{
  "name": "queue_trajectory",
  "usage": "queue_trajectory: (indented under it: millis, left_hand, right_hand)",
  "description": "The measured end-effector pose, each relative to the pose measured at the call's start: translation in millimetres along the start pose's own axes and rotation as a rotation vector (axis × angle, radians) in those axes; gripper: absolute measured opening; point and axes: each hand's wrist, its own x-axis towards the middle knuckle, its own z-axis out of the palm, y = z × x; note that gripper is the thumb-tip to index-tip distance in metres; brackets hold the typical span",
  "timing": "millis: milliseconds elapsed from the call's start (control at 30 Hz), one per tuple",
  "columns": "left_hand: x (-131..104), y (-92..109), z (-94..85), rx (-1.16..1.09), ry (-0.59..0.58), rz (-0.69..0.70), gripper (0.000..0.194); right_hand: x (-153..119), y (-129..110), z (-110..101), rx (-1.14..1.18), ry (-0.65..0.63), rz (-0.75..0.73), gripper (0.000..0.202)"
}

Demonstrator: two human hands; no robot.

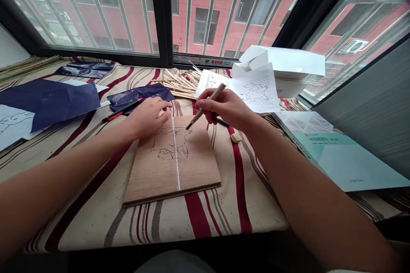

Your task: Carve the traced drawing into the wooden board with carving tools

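Observation:
A flat wooden board [200, 162] lies on the striped cloth in front of me, with a line drawing [163, 152] on its upper half. Down its middle runs a narrow white strip [177, 166]. My left hand [150, 115] rests on the board's upper left corner, fingers loosely bent and holding nothing. Pinched like a pen in my right hand [221, 106] is a wooden-handled carving tool [209, 101]. Its short dark tip points down at the drawing's upper right; whether it touches the wood I cannot tell. A dark slim object [222, 122] lies partly hidden under my right hand.
An off-white eraser [236, 137] sits right of the board. Behind are thin wooden sticks [184, 83], a paper with drawings [256, 89] and a white box [288, 64]. A book [346, 149] lies right; a red-black pen [120, 112] and dark blue sheets [54, 100] lie left.

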Motion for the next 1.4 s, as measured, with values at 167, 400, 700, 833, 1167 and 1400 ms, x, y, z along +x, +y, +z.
queue_trajectory:
  millis: [167,400,700,833,1167,1400]
  left_hand:
    - [-17,-3,10.7,-0.147,-0.067,0.015,0.062]
    - [-8,-9,10.5,-0.19,-0.061,0.172,0.059]
    - [-9,-20,18.4,-0.19,-0.018,0.208,0.061]
    - [-10,-29,25.8,-0.209,0.032,0.24,0.06]
    - [-13,-12,9.2,-0.189,-0.04,0.195,0.058]
    - [-13,-11,10.6,-0.191,-0.048,0.21,0.055]
  right_hand:
    - [-13,5,-12,-0.074,-0.063,0.029,0.026]
    - [-22,32,-36,-0.781,-0.167,-0.152,0.038]
    - [-38,3,-85,-0.872,0.26,-0.106,0.027]
    - [-34,16,-89,-1.084,0.208,0.201,0.02]
    - [25,43,-30,-1.349,0.253,0.281,0.06]
    - [63,35,-34,-1.328,0.207,0.268,0.043]
